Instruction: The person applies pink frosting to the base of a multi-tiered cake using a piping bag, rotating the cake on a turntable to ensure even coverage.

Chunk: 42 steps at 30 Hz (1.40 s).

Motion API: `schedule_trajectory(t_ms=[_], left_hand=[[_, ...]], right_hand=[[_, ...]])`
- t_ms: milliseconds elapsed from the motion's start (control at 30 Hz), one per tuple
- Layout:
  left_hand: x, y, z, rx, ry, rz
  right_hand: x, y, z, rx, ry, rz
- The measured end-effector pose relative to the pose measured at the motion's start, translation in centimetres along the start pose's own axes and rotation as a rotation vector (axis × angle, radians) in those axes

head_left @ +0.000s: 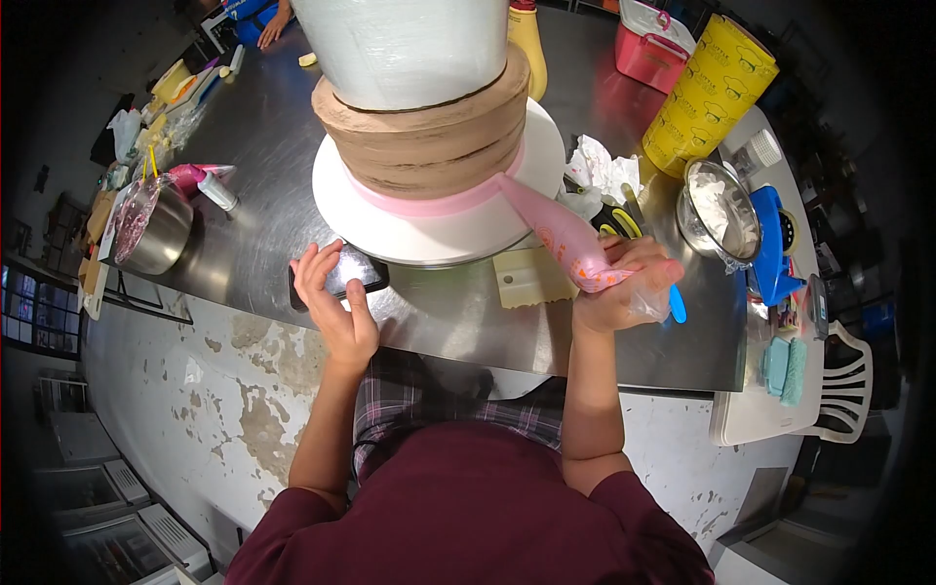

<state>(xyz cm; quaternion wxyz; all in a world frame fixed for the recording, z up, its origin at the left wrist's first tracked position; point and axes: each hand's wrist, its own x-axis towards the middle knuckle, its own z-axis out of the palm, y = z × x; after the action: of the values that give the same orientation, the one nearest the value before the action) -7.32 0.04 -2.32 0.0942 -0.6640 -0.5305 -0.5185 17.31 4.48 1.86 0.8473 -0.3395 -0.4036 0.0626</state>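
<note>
Piping bag [558, 232] tip sits at cake's [419, 146] 4 o'clock, by pink band [419, 206].
Right hand [629, 283] clenches bag's rear; left hand [336, 302] loosely spread, empty, at cake's 7 o'clock.

The place looked like a bakery's cake-decorating kitchen. A large stainless-steel worktable [673, 356] held a tiered cake [419, 141] on a round white board [439, 234], with a pink piping bag [558, 232] at its base, a toothed cake scraper [524, 281] and steel mixing bowls [168, 234]. Patchy, worn paint covered the floor [278, 419], and another person's hand [274, 32] showed across the table.
</note>
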Motion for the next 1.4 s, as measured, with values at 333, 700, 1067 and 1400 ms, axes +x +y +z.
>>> schedule_trajectory(t_ms=[333,700,1067,1400], left_hand=[[-0.2,0.9,0.6,-0.042,-0.064,0.047],[-0.2,1.0,0.7,-0.03,-0.069,0.049],[0.0,1.1,0.8,-0.047,-0.101,0.033],[0.1,1.0,1.2,-0.072,-0.117,-0.004]], right_hand=[[0.0,0.7,-0.5,0.081,-0.003,-0.003],[0.1,0.5,-0.8,0.145,-0.009,0.006],[0.2,0.5,-1.1,0.08,0.001,0.025],[0.1,0.3,-1.3,0.094,0.009,-0.017]])
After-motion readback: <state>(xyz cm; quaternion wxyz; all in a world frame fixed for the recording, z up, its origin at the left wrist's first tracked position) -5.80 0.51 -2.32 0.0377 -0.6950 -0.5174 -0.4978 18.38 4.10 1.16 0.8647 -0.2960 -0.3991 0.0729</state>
